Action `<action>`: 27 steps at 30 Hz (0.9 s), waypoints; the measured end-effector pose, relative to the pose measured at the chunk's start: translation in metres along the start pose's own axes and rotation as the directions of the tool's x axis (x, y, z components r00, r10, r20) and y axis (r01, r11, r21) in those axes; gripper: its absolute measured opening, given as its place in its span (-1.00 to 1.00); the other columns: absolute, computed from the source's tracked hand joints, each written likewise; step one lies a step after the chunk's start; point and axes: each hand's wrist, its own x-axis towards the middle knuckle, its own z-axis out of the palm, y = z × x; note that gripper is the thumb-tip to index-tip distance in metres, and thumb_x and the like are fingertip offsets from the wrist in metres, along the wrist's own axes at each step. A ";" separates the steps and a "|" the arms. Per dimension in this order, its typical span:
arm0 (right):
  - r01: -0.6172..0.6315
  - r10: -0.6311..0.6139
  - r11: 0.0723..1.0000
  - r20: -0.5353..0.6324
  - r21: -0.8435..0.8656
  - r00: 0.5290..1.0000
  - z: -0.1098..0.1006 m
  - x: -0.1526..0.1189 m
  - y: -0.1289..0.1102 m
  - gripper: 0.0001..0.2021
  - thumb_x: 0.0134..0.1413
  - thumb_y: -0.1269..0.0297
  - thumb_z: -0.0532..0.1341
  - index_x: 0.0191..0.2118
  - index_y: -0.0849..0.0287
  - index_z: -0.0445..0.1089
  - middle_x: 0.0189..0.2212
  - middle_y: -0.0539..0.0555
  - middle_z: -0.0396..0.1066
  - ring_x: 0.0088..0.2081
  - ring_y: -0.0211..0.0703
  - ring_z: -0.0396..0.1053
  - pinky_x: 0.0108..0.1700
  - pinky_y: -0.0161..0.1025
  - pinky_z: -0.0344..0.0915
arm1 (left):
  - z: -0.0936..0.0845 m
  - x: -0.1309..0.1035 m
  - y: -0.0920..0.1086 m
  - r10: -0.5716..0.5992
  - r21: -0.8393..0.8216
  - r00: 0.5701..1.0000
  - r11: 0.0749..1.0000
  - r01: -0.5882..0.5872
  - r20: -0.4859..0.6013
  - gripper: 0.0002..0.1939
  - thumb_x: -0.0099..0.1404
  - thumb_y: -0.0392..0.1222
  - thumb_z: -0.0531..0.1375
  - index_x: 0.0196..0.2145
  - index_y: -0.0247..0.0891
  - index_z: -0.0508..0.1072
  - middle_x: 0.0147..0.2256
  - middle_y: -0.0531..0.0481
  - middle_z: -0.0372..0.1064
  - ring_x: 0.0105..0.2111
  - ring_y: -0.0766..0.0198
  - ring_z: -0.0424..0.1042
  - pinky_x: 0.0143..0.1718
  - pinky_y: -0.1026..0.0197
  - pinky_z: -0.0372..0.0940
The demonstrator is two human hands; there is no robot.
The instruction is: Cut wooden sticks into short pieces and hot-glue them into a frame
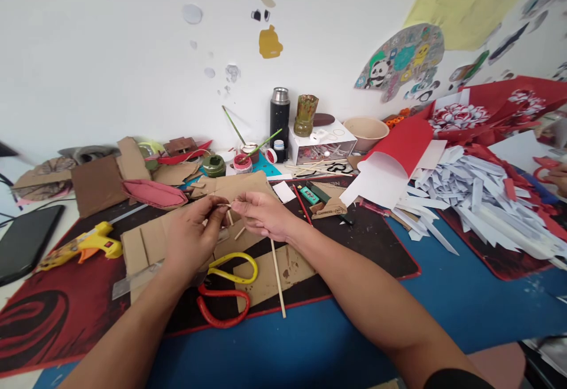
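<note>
My left hand (192, 229) and my right hand (263, 215) meet above the cardboard, fingertips almost touching. Both pinch a short, thin pale wooden stick (227, 204), mostly hidden by the fingers. Below them lie scissors with one yellow handle (241, 257) and one red handle, their blades hidden under my left hand. A longer wooden stick (278, 277) rests across a cardboard strip (295, 271), below my right wrist. Under and beside my left hand is a cardboard piece (142, 247) with a clear ruler (133, 281) partly on it.
A yellow glue gun (91, 244) lies left, near a black tablet-like device (29, 244). Paint jars (214, 166), a black thermos (279, 111) and a bowl (366, 132) stand behind. Paper strips (469, 188) heap at right, where another person's hand (560, 177) holds red-handled scissors (541, 167).
</note>
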 end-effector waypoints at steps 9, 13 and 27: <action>0.072 -0.080 0.990 -0.061 -0.121 0.995 -0.003 0.003 0.005 -0.56 0.18 -0.08 0.45 -0.13 0.07 0.28 -0.68 -0.27 0.24 -0.70 -0.34 0.15 -0.65 -0.41 0.17 | -0.001 -0.001 -0.007 0.126 0.050 0.981 0.992 -0.120 -0.145 -0.90 0.27 -0.19 0.40 -0.23 -0.06 0.70 -0.24 -0.07 0.68 -0.23 -0.01 0.59 -0.13 0.14 0.35; 0.072 -0.093 0.977 -0.096 -0.203 0.991 -0.005 0.005 0.005 -0.60 0.26 -0.08 0.39 -0.07 0.09 0.31 -0.66 -0.20 0.38 -0.71 -0.29 0.27 -0.66 -0.40 0.17 | -0.001 0.001 -0.015 0.289 0.244 0.951 0.935 -0.255 -0.111 -0.86 0.40 -0.14 0.30 -0.16 -0.09 0.70 -0.18 -0.11 0.71 -0.22 0.02 0.64 -0.14 0.13 0.40; 0.117 -0.283 0.792 -0.191 -0.599 0.940 -0.004 0.001 0.007 -0.83 0.42 0.13 0.29 -0.12 0.12 0.41 -0.68 -0.20 0.35 -0.69 -0.29 0.30 -0.55 -0.36 0.21 | 0.003 0.005 -0.006 -0.095 0.096 0.981 0.992 0.079 0.172 -0.57 0.45 0.19 0.10 -0.16 -0.17 0.62 -0.32 -0.05 0.68 -0.37 0.11 0.64 -0.33 0.17 0.48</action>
